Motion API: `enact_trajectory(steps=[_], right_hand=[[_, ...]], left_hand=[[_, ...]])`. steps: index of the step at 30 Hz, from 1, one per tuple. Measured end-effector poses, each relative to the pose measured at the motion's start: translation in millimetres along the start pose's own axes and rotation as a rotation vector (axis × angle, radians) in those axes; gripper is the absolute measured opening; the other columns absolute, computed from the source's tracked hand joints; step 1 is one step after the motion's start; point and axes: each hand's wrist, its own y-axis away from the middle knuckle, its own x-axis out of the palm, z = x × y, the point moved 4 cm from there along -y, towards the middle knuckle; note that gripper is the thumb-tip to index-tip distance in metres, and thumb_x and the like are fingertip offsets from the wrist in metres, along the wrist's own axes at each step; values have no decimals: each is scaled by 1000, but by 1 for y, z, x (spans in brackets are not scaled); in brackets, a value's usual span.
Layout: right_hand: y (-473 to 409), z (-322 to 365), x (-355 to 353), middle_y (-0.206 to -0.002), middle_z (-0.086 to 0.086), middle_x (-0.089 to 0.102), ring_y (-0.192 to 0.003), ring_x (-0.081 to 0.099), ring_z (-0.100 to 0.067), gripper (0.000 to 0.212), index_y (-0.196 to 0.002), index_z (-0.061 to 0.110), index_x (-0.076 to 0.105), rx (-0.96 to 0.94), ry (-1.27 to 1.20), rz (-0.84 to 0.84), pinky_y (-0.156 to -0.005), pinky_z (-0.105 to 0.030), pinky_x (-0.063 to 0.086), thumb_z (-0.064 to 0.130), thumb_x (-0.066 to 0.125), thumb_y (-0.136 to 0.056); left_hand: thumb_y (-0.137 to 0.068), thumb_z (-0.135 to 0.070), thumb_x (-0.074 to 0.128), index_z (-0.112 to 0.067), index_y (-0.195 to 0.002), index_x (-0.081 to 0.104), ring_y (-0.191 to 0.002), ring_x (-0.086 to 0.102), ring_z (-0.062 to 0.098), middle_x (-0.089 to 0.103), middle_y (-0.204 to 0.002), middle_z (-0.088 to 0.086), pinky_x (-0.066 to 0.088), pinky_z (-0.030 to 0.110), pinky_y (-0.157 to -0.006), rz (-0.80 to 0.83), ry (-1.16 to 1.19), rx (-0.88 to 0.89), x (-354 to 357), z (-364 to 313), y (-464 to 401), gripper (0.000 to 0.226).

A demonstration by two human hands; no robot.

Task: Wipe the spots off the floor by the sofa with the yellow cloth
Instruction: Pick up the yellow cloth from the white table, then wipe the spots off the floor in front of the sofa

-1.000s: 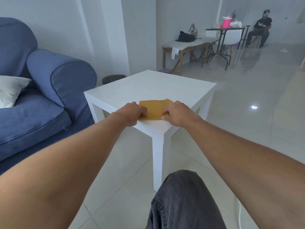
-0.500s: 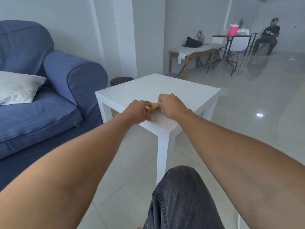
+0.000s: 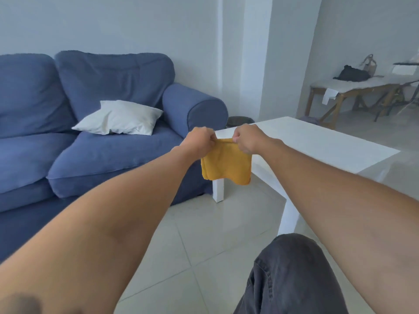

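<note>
The yellow cloth point(image 3: 226, 163) hangs folded in the air, off the near left corner of the white side table point(image 3: 322, 141). My left hand point(image 3: 199, 140) pinches its top left edge and my right hand point(image 3: 248, 138) pinches its top right edge. Both arms reach forward from the bottom of the view. The blue sofa point(image 3: 95, 141) stands to the left. Pale floor tiles point(image 3: 204, 241) lie between the sofa and the table; I cannot make out any spots on them.
A white cushion point(image 3: 120, 117) lies on the sofa seat. My knee in dark trousers point(image 3: 292, 275) is at the bottom right. A dark round bin point(image 3: 240, 121) sits behind the table by the white pillar. A wooden bench point(image 3: 353, 91) with bags stands far right.
Both hands have gathered the cloth off the tabletop and lifted it, so it now hangs in the air. The view has turned left towards the sofa.
</note>
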Motion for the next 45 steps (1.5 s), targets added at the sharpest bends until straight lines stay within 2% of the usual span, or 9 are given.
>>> enact_trajectory(steps=[4, 7, 13, 18, 23, 28, 33, 39, 45], right_hand=[[-11, 65, 29, -90, -10, 64, -85, 59, -26, 23, -97, 2, 72, -141, -154, 46, -75, -33, 51, 16, 54, -99], [-16, 117, 55, -91, -5, 68, -86, 60, -20, 22, -96, 10, 75, -247, -271, 117, -70, -26, 45, 27, 61, -96], [-19, 219, 120, -83, -2, 72, -83, 72, -19, 17, -96, 9, 77, -391, -459, 381, -54, -13, 53, 23, 74, -87], [-21, 291, 215, -92, -12, 73, -88, 73, -27, 17, -101, 4, 74, -449, -411, 639, -79, -36, 62, 7, 76, -84], [-21, 329, 354, -92, -4, 73, -79, 72, -20, 9, -92, 20, 73, -489, -220, 704, -81, -37, 61, 18, 64, -92], [-17, 343, 490, -109, -8, 71, -101, 65, -25, 19, -105, 13, 74, -432, -158, 775, -86, -31, 52, 17, 59, -94], [-42, 370, 573, -108, -10, 73, -102, 64, -27, 20, -102, 11, 76, -368, -225, 729, -88, -30, 49, 14, 57, -95], [-99, 425, 597, -99, -9, 75, -101, 62, -27, 21, -95, 18, 77, -348, -357, 524, -85, -31, 52, 11, 57, -92], [-106, 449, 610, -105, -8, 73, -102, 64, -32, 20, -105, 20, 74, -570, -235, 391, -85, -37, 51, 16, 59, -92]], left_hand=[[-94, -7, 49, -8, -108, 70, -102, 60, 28, 67, -109, 10, 47, 33, -77, 7, -98, -100, -43, 63, 32, 25], [-94, -9, 53, -6, -106, 70, -95, 59, 27, 64, -106, 10, 46, 33, -75, -6, -152, -211, -68, 115, 62, 21], [-93, -11, 56, -8, -102, 71, -97, 60, 27, 68, -103, 9, 46, 33, -76, -19, -201, -463, -99, 221, 135, 18], [-93, -15, 58, -13, -105, 71, -91, 57, 24, 65, -101, 5, 46, 35, -75, 36, -189, -667, -83, 315, 196, 18], [-93, -15, 59, -14, -107, 71, -89, 55, 22, 67, -104, 6, 45, 32, -75, 206, -130, -829, -16, 408, 257, 18], [-93, -18, 60, -16, -112, 70, -104, 60, 26, 69, -113, 6, 47, 32, -80, 354, -112, -921, 66, 497, 298, 22], [-93, -13, 55, -19, -111, 73, -103, 61, 26, 70, -110, 5, 46, 31, -72, 292, -124, -965, 98, 573, 303, 26], [-86, -10, 60, -23, -103, 78, -101, 62, 33, 71, -107, 8, 45, 30, -76, -16, -158, -965, 72, 644, 280, 27], [-87, -18, 69, -27, -104, 77, -111, 54, 31, 61, -113, 11, 45, 39, -88, -62, -209, -912, 72, 681, 283, 20]])
